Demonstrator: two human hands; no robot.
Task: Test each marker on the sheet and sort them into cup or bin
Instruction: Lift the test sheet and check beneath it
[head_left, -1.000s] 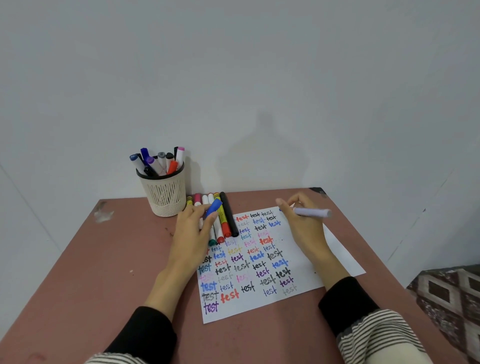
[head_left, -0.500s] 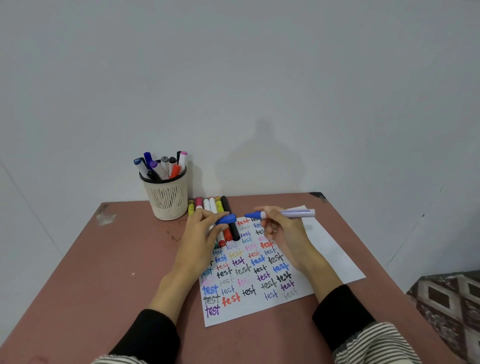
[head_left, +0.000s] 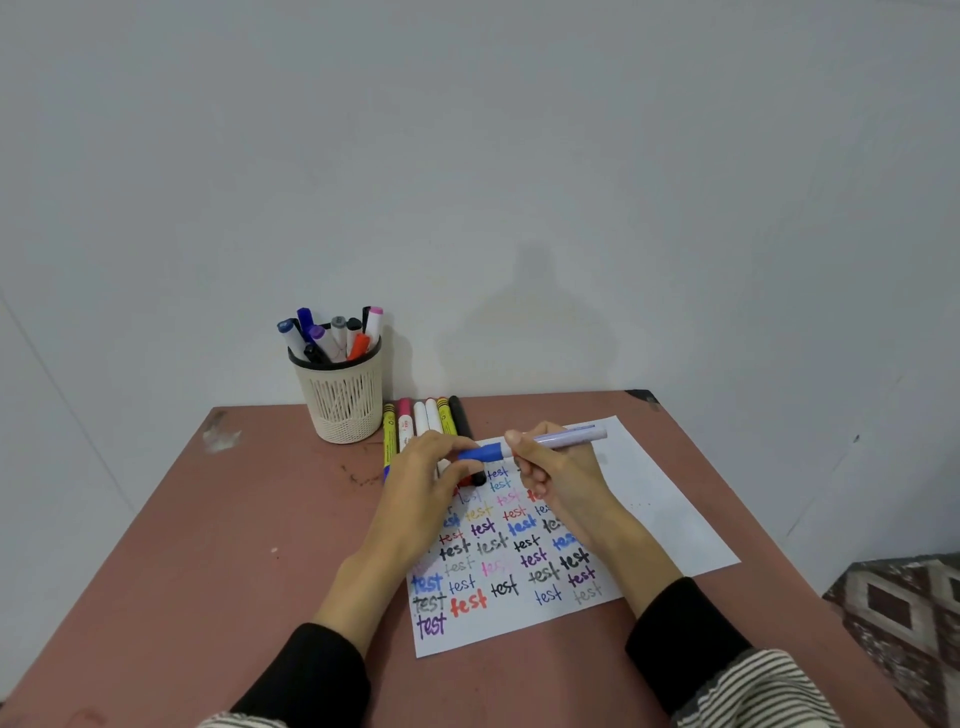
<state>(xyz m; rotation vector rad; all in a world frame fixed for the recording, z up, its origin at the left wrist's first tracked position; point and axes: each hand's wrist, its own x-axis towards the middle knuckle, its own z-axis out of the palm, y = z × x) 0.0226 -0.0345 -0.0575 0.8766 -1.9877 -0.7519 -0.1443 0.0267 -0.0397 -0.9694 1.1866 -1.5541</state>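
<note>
- Your right hand (head_left: 563, 473) was closed around the barrel of the blue marker (head_left: 550, 441), held level above the top of the sheet (head_left: 649, 499).
- The fingers (head_left: 441, 447) of your left hand (head_left: 431, 483) were pinched on the blue cap (head_left: 480, 454), which sat against the barrel's end; whether it was fully seated, I could not tell.
- The sheet lay on the counter (head_left: 260, 519) in front of you, its near and left part filled with rows of the word "test" in many colours, so plenty of testing looked done. The right part of the sheet was blank.
- The cup (head_left: 340, 402) stood at the back left of the counter, just beside the wall, already holding several capped markers; I judged those as sorted.
- A row of markers (head_left: 426, 421) lay side by side between the cup and the sheet, partly under your left hand. I took these as yet to be tested.
- No bin showed in the view, so I could not say whether any marker had gone there.
- By my judgement you were somewhere in the middle: one marker in hand to place, then the row to work through.
</note>
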